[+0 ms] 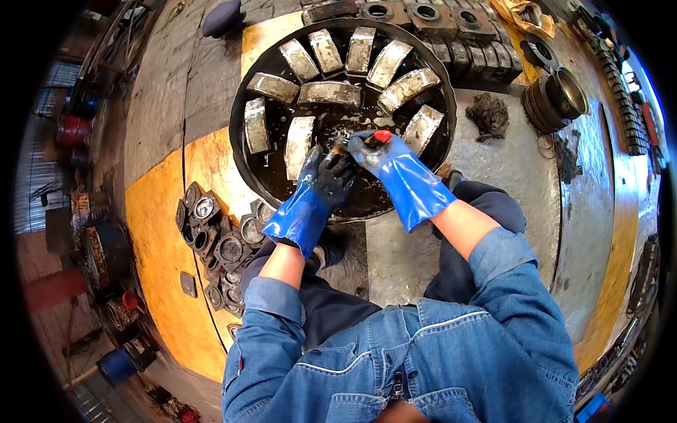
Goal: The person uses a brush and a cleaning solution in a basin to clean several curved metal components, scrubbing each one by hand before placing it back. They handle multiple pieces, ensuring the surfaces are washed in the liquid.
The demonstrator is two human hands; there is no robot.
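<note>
Both of your gloved hands meet over the near half of the pan, close together at the fingers. Your left hand, its blue glove darkened over the fingers, is bent inward; you can't tell from here what, if anything, it is clamped on. Your right hand is curled beside it, with a red piece showing at its fingers, though whether it grips that firmly can't be told. Ten curved blocks lie inside the pan, most of them along its far rim, one near its middle and one just left of your left hand. Dark, wet-looking liquid covers the pan's bottom. Left of the pan sits a heap of round parts; right of it are a dark clump and, farther off, a bowl. Beyond the pan stand holed blocks.
</note>
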